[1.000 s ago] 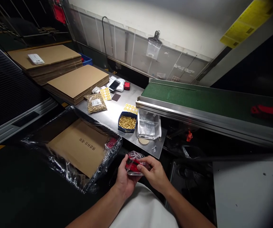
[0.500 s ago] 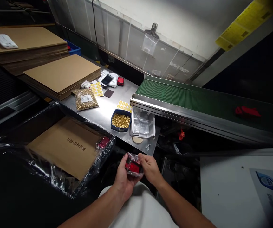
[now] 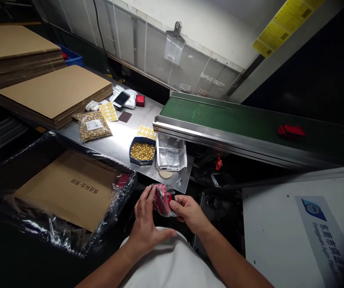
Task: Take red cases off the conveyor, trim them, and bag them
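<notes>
A small red part in a clear plastic bag (image 3: 161, 198) sits between my two hands, just below the steel table's front edge. My right hand (image 3: 187, 213) pinches the bag from the right side. Against the bag's left side lies my left hand (image 3: 144, 224), fingers stretched upward and thumb spread out to the right. Behind the hands on the steel table (image 3: 120, 138) stand a blue tray of small gold parts (image 3: 142, 151) and a clear plastic tray of bags (image 3: 171, 153).
A plastic-lined carton with a cardboard sheet (image 3: 66, 188) is at the left. Flat cardboard stacks (image 3: 52, 90), a bag of gold parts (image 3: 92, 125), sticker sheets and a phone (image 3: 121, 98) lie farther back. A green conveyor (image 3: 234, 120) carries a red part (image 3: 290, 130). A white machine top (image 3: 294, 232) is at right.
The camera view has swung to the right. My left hand has gone from cupping the bag to lying stretched out beside it, while my right hand has kept its pinch.
</notes>
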`<state>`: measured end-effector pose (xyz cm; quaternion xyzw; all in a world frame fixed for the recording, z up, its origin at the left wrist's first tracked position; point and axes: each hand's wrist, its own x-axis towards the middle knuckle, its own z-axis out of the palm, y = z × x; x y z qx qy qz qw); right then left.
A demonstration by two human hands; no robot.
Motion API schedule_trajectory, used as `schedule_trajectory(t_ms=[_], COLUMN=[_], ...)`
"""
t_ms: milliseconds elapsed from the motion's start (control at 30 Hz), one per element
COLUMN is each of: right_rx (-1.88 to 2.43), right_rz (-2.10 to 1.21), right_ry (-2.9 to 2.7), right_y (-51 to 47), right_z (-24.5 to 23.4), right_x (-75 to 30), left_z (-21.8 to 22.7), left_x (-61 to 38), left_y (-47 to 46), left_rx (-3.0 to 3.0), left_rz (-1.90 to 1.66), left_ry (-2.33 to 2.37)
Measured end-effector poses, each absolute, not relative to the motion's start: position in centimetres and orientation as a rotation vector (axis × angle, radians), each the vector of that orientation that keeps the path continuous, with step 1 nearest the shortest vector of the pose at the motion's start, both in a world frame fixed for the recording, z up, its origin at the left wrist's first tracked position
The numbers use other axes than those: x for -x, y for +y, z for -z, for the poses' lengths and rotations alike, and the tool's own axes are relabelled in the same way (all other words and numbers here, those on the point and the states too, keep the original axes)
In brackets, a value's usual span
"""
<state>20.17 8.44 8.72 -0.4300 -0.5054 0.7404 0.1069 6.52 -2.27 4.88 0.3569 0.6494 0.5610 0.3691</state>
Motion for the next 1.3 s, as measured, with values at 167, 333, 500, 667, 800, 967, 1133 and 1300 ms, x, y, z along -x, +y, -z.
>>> schedule_trajectory(t_ms=[167, 333, 500, 667, 800, 967, 1133, 1300], right_rx=[1.244, 1.139, 1.117, 1.338, 1.365, 1.492, 1.511, 1.478], right_rz=[-2.317, -2.258, -2.292, -2.078, -1.892, -1.862, -1.984, -1.957], right_ry=[-1.381, -1.331, -1.193, -1.391, -1.628, -1.531, -1.224, -1.384], right_y=[7.9, 6.7, 6.2, 6.0, 5.7, 5.3, 5.1, 5.1], right_z=[-10.7, -11.9, -12.3, -12.2, -11.8, -11.2, -11.7, -12.2], right_x=[-20.3, -20.4, -20.1, -19.5, -19.3, -19.0, -19.0, -19.2], left_z=[-6.0, -8.2, -8.9, -8.7, -8.5, -8.9, -9.9, -9.5], left_x=[-6.2, -6.4, -6.4, -6.2, -6.4, -7.1, -7.2, -7.0], left_y=[-2.3, -2.5, -2.9, -3.4, -4.0, -4.3, -4.4, -4.7], left_rx=[-1.445, -0.929, -1.067, -1.284, -1.418, -1.364, -1.168, -1.381], left_rz=[-1.413, -1.405, -1.334, -1.301, -1.281, -1.275, -1.237, -1.145], left_ry=[1.771, 1.689, 1.788, 1.881, 1.911, 1.897, 1.905, 2.024])
